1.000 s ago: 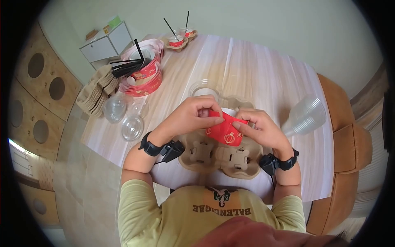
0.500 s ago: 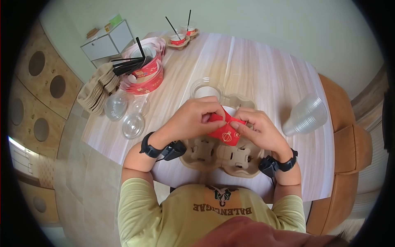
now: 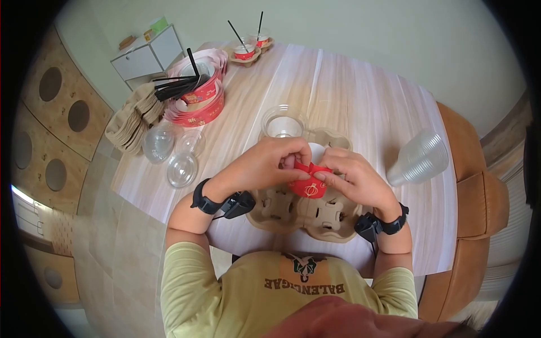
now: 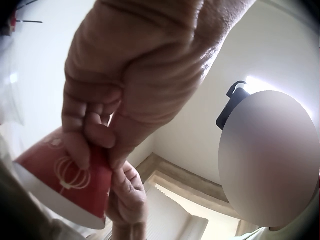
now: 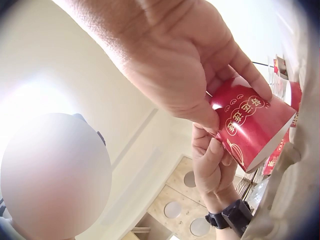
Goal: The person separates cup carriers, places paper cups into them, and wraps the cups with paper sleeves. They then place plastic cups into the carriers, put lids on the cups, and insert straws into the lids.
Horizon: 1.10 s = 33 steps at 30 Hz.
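L hand (image 3: 270,163) & R hand (image 3: 354,176), fingers curled, pinch red sleeve (image 3: 310,190) over brn tray (image 3: 331,228); clear cup stack (image 3: 420,159) on counter (image 3: 360,93), sleeve's 3 o'clock.

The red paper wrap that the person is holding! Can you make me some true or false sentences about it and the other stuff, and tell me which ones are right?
1. The left hand and the right hand both hold the red paper wrap. True.
2. The red paper wrap has a lantern printed on it. True.
3. The stack of clear cups is on the person's left. False: the stack of clear cups is on the person's right.
4. The bundle of straws is bright green. False: the bundle of straws is black.
5. A brown cardboard holder lies on the table. True.
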Each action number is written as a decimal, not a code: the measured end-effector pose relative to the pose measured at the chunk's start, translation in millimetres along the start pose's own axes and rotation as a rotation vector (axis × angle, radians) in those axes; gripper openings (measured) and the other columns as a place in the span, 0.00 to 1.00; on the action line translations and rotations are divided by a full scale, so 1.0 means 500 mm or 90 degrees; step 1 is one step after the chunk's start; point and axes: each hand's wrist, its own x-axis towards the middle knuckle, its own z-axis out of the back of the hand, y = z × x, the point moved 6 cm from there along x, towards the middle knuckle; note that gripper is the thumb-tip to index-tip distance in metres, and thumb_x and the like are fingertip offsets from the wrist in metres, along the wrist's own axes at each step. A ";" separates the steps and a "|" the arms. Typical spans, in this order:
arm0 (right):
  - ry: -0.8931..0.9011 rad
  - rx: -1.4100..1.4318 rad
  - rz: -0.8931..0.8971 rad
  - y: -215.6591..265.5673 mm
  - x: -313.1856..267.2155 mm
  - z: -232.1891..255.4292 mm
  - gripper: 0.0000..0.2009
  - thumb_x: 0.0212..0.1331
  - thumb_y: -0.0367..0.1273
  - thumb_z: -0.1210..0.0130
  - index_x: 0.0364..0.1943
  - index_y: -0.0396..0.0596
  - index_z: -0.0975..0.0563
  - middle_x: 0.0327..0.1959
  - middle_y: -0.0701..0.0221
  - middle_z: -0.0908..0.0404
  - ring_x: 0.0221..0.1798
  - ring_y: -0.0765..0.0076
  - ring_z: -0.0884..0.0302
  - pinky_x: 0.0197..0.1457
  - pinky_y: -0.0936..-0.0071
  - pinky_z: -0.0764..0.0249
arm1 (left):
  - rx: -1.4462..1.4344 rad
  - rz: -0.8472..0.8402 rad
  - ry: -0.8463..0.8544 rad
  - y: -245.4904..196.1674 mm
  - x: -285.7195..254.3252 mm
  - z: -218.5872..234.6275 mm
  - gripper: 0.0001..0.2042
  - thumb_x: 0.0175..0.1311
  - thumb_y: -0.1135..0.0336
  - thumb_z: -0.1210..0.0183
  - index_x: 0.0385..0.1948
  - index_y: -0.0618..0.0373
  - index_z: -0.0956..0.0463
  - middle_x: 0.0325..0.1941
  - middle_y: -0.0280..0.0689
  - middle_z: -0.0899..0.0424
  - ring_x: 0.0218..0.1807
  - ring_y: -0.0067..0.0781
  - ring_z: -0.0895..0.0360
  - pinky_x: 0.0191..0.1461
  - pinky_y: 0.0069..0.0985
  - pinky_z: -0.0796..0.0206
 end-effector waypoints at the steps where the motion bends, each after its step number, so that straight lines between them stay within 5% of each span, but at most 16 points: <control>1: 0.001 0.001 0.000 0.000 0.000 -0.001 0.05 0.53 0.29 0.47 0.30 0.40 0.26 0.25 0.62 0.30 0.33 0.55 0.33 0.37 0.66 0.35 | -0.010 -0.001 0.007 -0.002 0.000 -0.002 0.09 0.48 0.74 0.38 0.30 0.56 0.28 0.24 0.26 0.28 0.23 0.13 0.36 0.28 0.13 0.43; 18: 0.036 -0.009 0.044 0.008 -0.003 0.001 0.05 0.54 0.28 0.49 0.32 0.40 0.27 0.28 0.62 0.29 0.35 0.54 0.32 0.40 0.65 0.34 | -0.032 0.031 0.004 0.003 0.003 0.000 0.14 0.48 0.72 0.39 0.37 0.55 0.30 0.26 0.30 0.29 0.24 0.18 0.34 0.29 0.16 0.39; 21: 0.043 -0.016 0.041 0.009 -0.004 0.003 0.05 0.54 0.28 0.49 0.32 0.40 0.27 0.29 0.62 0.29 0.35 0.54 0.32 0.40 0.65 0.34 | 0.009 -0.047 -0.036 -0.002 0.003 0.013 0.14 0.47 0.72 0.38 0.37 0.56 0.30 0.27 0.30 0.29 0.25 0.20 0.34 0.30 0.17 0.38; 33: -0.011 0.022 0.010 0.002 -0.006 0.007 0.06 0.50 0.28 0.45 0.32 0.41 0.27 0.27 0.63 0.27 0.33 0.56 0.30 0.37 0.67 0.33 | 0.057 -0.084 0.005 -0.006 0.001 0.018 0.07 0.48 0.72 0.39 0.25 0.59 0.29 0.23 0.32 0.31 0.22 0.21 0.37 0.26 0.19 0.42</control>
